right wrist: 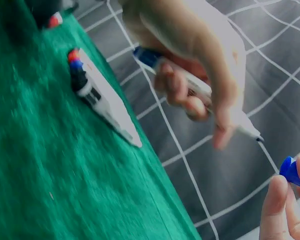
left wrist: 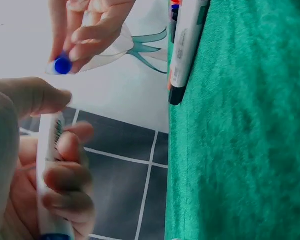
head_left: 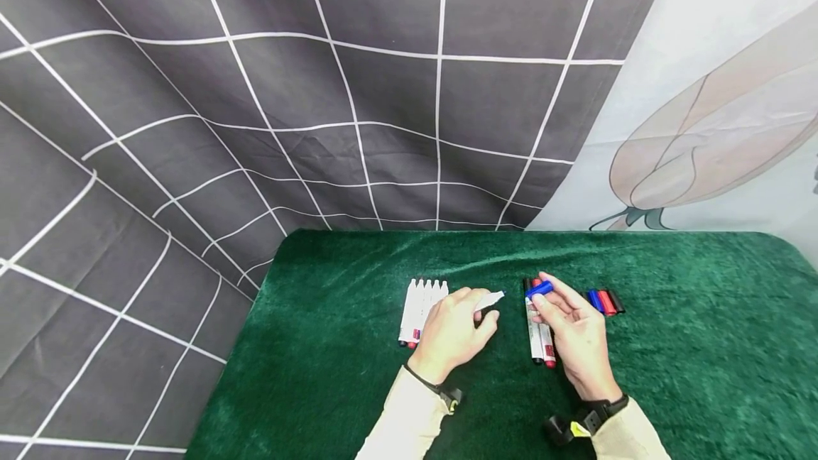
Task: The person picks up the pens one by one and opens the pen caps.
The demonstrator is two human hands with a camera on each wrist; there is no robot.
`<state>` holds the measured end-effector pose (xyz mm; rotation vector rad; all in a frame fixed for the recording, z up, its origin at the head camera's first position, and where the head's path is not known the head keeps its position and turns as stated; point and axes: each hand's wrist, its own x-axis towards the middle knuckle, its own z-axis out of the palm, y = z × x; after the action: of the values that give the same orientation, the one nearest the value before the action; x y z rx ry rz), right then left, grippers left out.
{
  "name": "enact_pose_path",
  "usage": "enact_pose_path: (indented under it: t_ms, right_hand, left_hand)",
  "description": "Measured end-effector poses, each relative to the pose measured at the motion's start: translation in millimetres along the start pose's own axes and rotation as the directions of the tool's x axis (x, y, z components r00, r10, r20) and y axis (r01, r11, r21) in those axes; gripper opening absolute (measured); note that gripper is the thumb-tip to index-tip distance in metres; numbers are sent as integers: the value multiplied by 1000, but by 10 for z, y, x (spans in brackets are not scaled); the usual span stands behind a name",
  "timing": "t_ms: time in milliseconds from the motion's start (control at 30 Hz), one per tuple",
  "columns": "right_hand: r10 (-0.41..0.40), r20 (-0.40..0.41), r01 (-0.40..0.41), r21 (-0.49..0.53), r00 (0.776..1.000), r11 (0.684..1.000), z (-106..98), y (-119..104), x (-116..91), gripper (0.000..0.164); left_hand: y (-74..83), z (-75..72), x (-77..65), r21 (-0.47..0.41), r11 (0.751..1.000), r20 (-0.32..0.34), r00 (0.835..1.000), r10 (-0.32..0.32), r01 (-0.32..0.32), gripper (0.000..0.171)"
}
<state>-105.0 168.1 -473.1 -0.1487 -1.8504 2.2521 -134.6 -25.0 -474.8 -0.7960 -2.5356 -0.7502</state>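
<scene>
Head view: white marker (head_left: 489, 301) and blue cap (head_left: 540, 290), apart.
Left hand (head_left: 452, 336) grips the marker; farther right, the right hand (head_left: 580, 343) pinches the cap.

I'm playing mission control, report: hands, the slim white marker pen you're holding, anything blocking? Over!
Left hand gripping white marker pen, uncapped, blue end. Right hand pinching short blue cylindrical cap. Cap and pen apart; nothing visible between.

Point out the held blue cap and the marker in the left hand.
Held blue cap (head_left: 540, 289): head view, middle of its side.
Marker (left wrist: 47, 150): left wrist view, on its white barrel.
</scene>
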Motion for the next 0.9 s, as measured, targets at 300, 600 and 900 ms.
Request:
enact_pose_path:
  t_ms: [300, 600, 900]
  right_hand:
    - [-31, -56, 12, -316, 998, 949, -130, -26, 68, 42]
    - [-54, -100, -12, -565, 994, 825, -438, -90, 199, 45]
    - [107, -213, -212, -567, 971, 796, -657, -155, 277, 43]
  left_hand:
    - [-69, -42, 17, 34, 992, -159, 981, -116, 123, 34]
    - [-157, -126, 26, 43, 959, -272, 927, -259, 280, 32]
    - [-226, -185, -5, -7, 910, -311, 864, -396, 415, 29]
